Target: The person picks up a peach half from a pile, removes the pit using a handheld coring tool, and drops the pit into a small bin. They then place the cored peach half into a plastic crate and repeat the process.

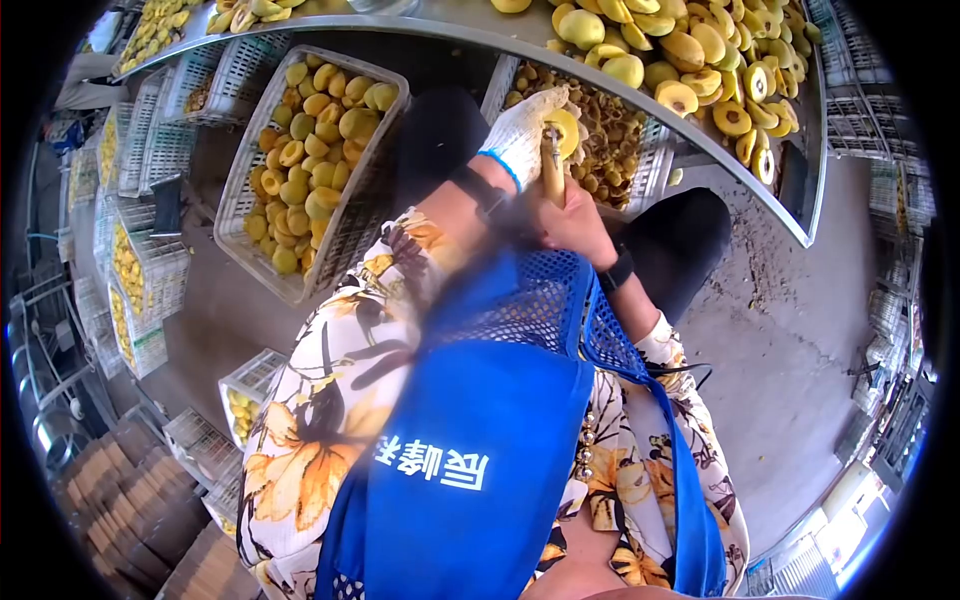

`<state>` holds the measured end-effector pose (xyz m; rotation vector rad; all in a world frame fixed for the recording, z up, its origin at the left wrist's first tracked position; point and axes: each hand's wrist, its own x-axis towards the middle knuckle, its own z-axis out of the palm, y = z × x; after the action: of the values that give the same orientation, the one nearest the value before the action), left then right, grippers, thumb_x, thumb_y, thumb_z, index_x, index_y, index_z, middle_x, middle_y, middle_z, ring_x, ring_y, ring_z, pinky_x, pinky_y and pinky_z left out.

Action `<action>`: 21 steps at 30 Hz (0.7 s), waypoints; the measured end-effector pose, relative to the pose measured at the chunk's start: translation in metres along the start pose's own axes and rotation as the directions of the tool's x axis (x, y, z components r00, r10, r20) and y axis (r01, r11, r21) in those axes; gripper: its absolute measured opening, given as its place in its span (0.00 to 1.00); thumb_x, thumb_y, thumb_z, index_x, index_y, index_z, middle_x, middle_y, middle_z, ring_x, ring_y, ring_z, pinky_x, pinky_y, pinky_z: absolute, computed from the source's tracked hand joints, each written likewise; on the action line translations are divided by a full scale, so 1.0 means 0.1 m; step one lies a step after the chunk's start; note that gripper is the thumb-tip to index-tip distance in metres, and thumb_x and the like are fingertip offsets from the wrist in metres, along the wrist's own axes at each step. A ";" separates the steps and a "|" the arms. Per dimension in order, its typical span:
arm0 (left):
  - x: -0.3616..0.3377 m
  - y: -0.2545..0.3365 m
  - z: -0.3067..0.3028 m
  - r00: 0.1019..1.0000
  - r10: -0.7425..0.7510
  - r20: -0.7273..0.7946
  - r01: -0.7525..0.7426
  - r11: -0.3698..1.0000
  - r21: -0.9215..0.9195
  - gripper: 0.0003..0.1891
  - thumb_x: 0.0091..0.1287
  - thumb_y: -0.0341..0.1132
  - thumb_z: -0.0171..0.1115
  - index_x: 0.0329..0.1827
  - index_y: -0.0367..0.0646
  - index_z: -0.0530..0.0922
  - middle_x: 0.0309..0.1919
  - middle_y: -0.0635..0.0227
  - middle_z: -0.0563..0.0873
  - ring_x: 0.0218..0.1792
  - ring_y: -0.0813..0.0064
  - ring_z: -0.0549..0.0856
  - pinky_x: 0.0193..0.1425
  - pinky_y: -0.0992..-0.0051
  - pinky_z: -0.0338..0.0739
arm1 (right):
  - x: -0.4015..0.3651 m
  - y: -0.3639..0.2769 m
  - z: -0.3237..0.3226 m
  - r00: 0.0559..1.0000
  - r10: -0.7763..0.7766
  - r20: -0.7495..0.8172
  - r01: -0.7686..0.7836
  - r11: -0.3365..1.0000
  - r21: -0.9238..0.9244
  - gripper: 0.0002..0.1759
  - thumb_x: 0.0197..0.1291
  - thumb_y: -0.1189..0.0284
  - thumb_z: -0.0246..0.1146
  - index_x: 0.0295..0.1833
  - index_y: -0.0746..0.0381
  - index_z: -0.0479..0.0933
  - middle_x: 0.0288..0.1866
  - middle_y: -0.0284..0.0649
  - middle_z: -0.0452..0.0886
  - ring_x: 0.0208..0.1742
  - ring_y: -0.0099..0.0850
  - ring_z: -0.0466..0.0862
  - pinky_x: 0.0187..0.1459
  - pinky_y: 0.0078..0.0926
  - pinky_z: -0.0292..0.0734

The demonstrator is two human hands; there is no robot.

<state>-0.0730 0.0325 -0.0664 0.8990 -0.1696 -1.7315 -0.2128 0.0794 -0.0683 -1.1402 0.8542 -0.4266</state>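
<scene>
The left hand (518, 132), in a white knitted glove with a blue cuff, is curled nearly closed round a cut yellow fruit (568, 128), thumb and fingers pinching it by the edge. The right hand (578, 222), bare, is wrapped round the pale handle of a slim tool (553, 180), its metal end up against the fruit's cut face. Whether that end has bitten into the flesh is too small to tell.

Far to the left, a white lattice crate (350, 195) on the floor is heaped with yellow fruit. The cut fruit in hand sits to the right of it, above a second crate (655, 165) that holds brownish scraps (612, 125) and lies partly under the table (800, 215). On the table, to the right, is a pile of fruit halves (700, 45), many with their cut faces showing.

The tool points towards the gloved fingers, so a slip on wet flesh could drive the metal into them; knit would probably do little to stop it. Too hard a pinch could bruise or split the fruit, and too loose a one could let it twist and drop among the scraps. Some halves lie close to the table's edge, where a knock might send them over.
</scene>
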 end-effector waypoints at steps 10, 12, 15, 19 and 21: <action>-0.20 0.13 0.21 0.979 0.171 -0.110 -0.167 0.985 0.048 0.15 0.66 0.43 0.55 0.40 0.38 0.75 0.28 0.56 0.82 0.23 0.62 0.82 0.25 0.70 0.76 | 0.09 0.07 0.04 0.933 -0.308 -0.186 0.153 0.807 -0.571 0.10 0.58 0.73 0.60 0.43 0.66 0.71 0.29 0.37 0.77 0.27 0.26 0.78 0.32 0.25 0.75; -0.19 0.10 0.26 0.934 0.338 -0.117 -0.290 0.908 0.302 0.14 0.65 0.39 0.57 0.42 0.35 0.77 0.27 0.58 0.83 0.22 0.68 0.82 0.24 0.76 0.76 | 0.07 0.00 0.04 0.952 -0.294 -0.080 0.227 0.859 -0.458 0.09 0.59 0.74 0.58 0.44 0.64 0.69 0.27 0.36 0.76 0.21 0.26 0.76 0.27 0.23 0.73; -0.10 0.01 0.12 0.922 0.385 0.036 -0.344 0.776 0.529 0.13 0.66 0.35 0.58 0.44 0.31 0.78 0.27 0.60 0.83 0.23 0.73 0.82 0.25 0.77 0.76 | -0.07 -0.15 -0.04 0.956 0.193 0.221 -0.256 0.916 0.309 0.10 0.60 0.75 0.53 0.47 0.62 0.67 0.21 0.37 0.73 0.17 0.30 0.74 0.20 0.26 0.68; -0.15 0.10 0.14 0.974 0.222 0.050 -0.227 0.931 0.285 0.16 0.66 0.44 0.58 0.35 0.37 0.79 0.24 0.60 0.83 0.20 0.72 0.80 0.24 0.78 0.75 | -0.18 -0.30 0.00 0.934 0.057 0.352 -0.265 0.771 0.579 0.08 0.63 0.77 0.50 0.48 0.58 0.65 0.19 0.28 0.63 0.13 0.17 0.61 0.15 0.14 0.55; -0.04 0.01 0.06 0.997 0.004 -0.078 0.000 0.998 0.058 0.18 0.67 0.47 0.54 0.38 0.37 0.77 0.25 0.58 0.82 0.21 0.66 0.80 0.25 0.72 0.76 | -0.25 -0.40 0.05 0.923 -0.086 0.375 -0.178 0.769 0.614 0.08 0.65 0.75 0.49 0.48 0.58 0.63 0.17 0.30 0.62 0.09 0.15 0.56 0.13 0.15 0.51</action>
<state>-0.0762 0.0334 -0.0601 1.0077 -0.1695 -1.6938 -0.2199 0.0842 -0.0218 -0.5245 0.3305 -0.3906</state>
